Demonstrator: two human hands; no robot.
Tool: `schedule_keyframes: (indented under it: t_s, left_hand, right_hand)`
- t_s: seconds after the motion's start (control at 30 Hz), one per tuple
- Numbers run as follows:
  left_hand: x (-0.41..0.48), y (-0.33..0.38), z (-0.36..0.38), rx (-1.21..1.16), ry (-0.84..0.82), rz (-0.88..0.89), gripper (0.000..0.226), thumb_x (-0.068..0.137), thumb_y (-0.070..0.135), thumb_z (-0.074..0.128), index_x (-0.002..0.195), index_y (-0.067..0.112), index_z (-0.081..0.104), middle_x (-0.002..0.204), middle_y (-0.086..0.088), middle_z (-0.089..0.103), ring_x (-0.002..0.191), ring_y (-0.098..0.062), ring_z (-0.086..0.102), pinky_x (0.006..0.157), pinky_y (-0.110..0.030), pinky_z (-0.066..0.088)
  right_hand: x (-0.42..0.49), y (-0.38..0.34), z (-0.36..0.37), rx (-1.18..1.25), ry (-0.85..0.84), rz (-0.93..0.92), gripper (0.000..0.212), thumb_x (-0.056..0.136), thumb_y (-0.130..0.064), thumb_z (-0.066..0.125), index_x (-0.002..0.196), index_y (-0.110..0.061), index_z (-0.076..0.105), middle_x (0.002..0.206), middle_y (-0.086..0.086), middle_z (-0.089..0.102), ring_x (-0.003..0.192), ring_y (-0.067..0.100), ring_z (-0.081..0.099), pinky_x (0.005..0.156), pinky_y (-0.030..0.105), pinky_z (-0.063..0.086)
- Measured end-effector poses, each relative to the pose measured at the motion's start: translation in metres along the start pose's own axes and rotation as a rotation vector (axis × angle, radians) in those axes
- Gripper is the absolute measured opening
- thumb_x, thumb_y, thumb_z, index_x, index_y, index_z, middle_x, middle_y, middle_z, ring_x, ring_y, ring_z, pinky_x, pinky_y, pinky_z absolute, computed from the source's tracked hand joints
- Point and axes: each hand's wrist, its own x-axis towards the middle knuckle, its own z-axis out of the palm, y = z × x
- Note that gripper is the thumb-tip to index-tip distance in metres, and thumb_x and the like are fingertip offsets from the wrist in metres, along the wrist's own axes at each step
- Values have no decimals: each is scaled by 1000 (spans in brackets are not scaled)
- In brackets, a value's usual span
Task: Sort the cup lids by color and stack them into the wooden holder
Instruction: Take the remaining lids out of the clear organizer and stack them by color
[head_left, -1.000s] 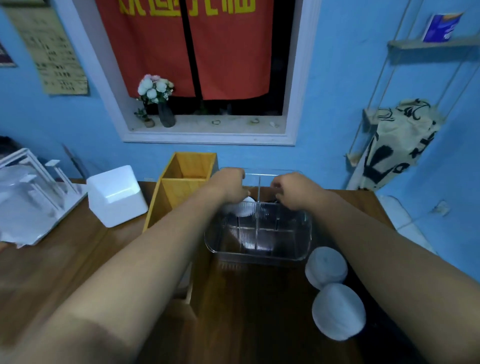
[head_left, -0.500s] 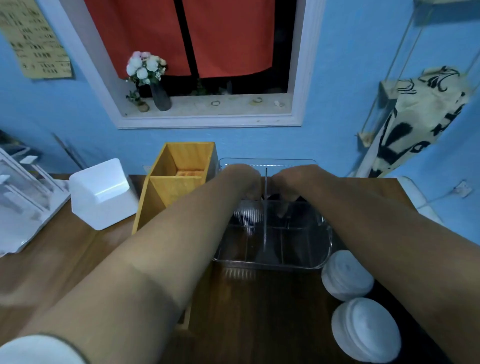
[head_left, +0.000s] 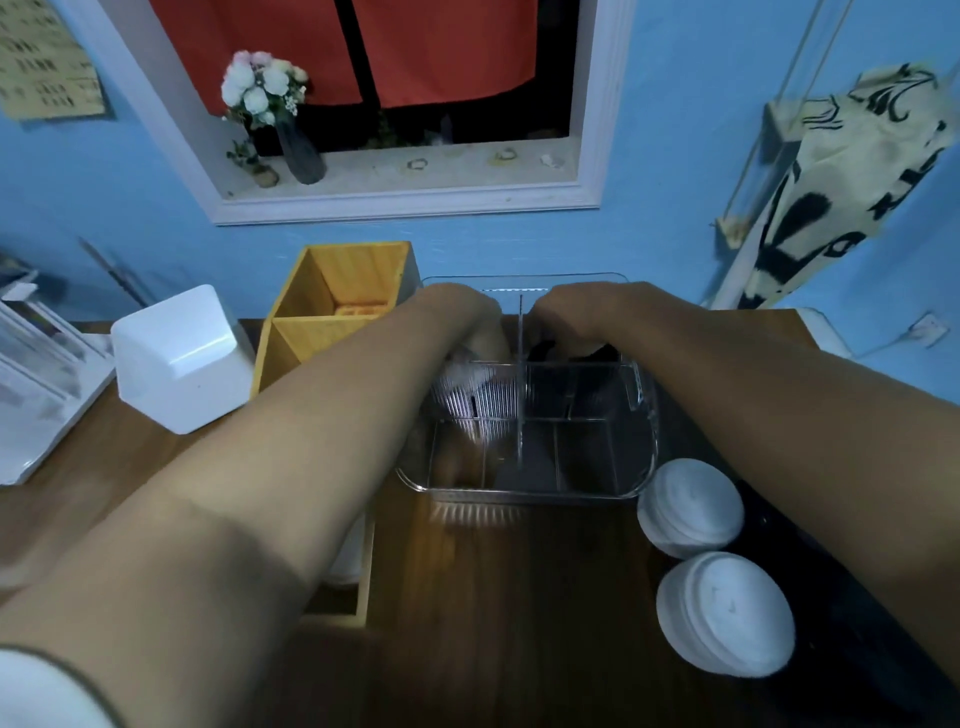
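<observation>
Wood table (head_left: 493, 597), ribbed clear bin (head_left: 645, 441), left hand (head_left: 462, 318) grip seemingly round white lid (head_left: 459, 372), right hand (head_left: 582, 312) grip unclear.

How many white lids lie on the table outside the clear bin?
2. The farther lid sits by the clear bin's near right corner; the nearer lid lies closer to the camera. Others may hide under the left forearm or inside the bin.
</observation>
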Motion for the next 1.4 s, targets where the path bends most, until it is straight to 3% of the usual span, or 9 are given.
schedule_keyframes:
  t_s: [0.1, 0.23, 0.43, 0.53, 0.67, 0.8, 0.97, 1.2, 1.4]
  left_hand:
    - [-4, -6, -5, 8, -6, -8, 58, 63, 66, 76, 93, 16, 74, 90, 1, 72, 81, -24, 69, 82, -40, 59]
    - [-9, -11, -7, 6, 21, 25, 53, 69, 60, 81, 93, 13, 73, 91, -2, 70, 79, -23, 66, 69, -34, 55]
    - [-22, -16, -16, 18, 152, 41, 32, 74, 42, 81, 78, 11, 71, 78, -5, 65, 68, -24, 61, 58, -31, 48]
    - [-25, -18, -21, 16, 253, 62, 36, 74, 36, 84, 94, 8, 74, 96, -9, 72, 85, -29, 67, 72, -40, 59]
    - [-21, -14, -7, -39, 134, 29, 50, 88, 47, 72, 121, 10, 68, 121, -8, 65, 107, -33, 62, 95, -45, 54]
    - [-17, -2, -1, -57, 18, -44, 62, 81, 72, 66, 98, 13, 66, 101, -7, 65, 91, -31, 66, 92, -45, 57]
    - [-10, 12, 2, -75, -210, -121, 77, 78, 66, 75, 116, 0, 61, 107, -14, 69, 93, -34, 70, 94, -48, 57]
    - [-4, 19, 15, 34, -140, -102, 58, 88, 49, 74, 124, 5, 62, 120, -13, 61, 103, -34, 60, 88, -42, 51]
    - [-26, 13, -10, 79, -311, -95, 81, 41, 62, 75, 104, 11, 75, 108, -13, 74, 86, -28, 72, 87, -46, 59]
  right_hand:
    - [-9, 4, -3, -23, 63, -8, 53, 84, -15, 67, 114, -58, 63, 106, -11, 62, 90, 22, 61, 61, 30, 46]
    - [-16, 4, -2, -67, 181, 1, 38, 90, -26, 64, 111, -57, 67, 108, -9, 65, 84, 24, 59, 58, 26, 42]
    - [-38, 6, -12, -233, 284, 47, 28, 85, -7, 60, 102, -29, 68, 91, 3, 59, 80, 29, 56, 63, 30, 45]
    - [-50, 11, -22, -224, 335, 104, 31, 84, -1, 58, 103, -25, 63, 78, -3, 43, 78, 26, 50, 59, 30, 35]
    - [-62, 12, -24, -185, 396, 145, 31, 86, -2, 56, 105, -26, 63, 85, 0, 46, 80, 27, 49, 63, 32, 37]
    - [-68, 7, -17, -179, 421, 173, 30, 86, -1, 54, 105, -23, 61, 87, 2, 50, 78, 28, 50, 63, 33, 38]
    - [-72, 9, -19, -135, 504, 216, 32, 83, 1, 55, 104, -21, 61, 91, 7, 58, 76, 31, 52, 63, 34, 42]
    - [-110, 10, -25, 74, 722, 373, 34, 84, -2, 53, 107, -25, 64, 95, 9, 62, 81, 32, 52, 66, 34, 41]
    - [-168, -39, 24, 523, 810, 266, 21, 83, -16, 67, 95, -33, 70, 93, -10, 73, 88, 18, 67, 80, 36, 54]
